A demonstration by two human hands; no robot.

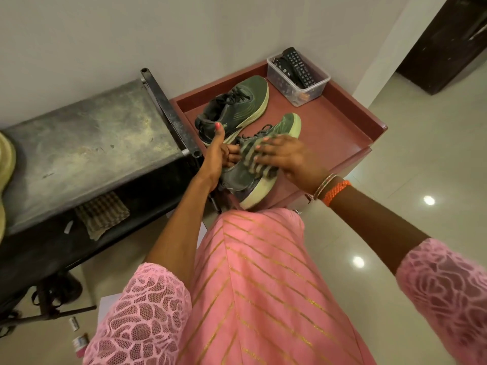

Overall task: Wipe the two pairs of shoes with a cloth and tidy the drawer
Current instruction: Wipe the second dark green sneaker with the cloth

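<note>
Both hands forward: left hand (220, 156) curled (thumb up), right hand (287, 156) flat.

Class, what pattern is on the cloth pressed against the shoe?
Dark and pale stripes on the cloth, seen in the head view.

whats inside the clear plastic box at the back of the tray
The clear plastic box holds two black remote controls standing on end, their tops poking above the rim. Small items lie at the bottom, too blurred to name; the remotes' lower ends are hidden.

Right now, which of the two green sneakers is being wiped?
The nearer green sneaker, overhanging the red drawer's front edge. The right hand presses a striped cloth on it; the left hand steadies it. The other sneaker lies untouched behind.
</note>
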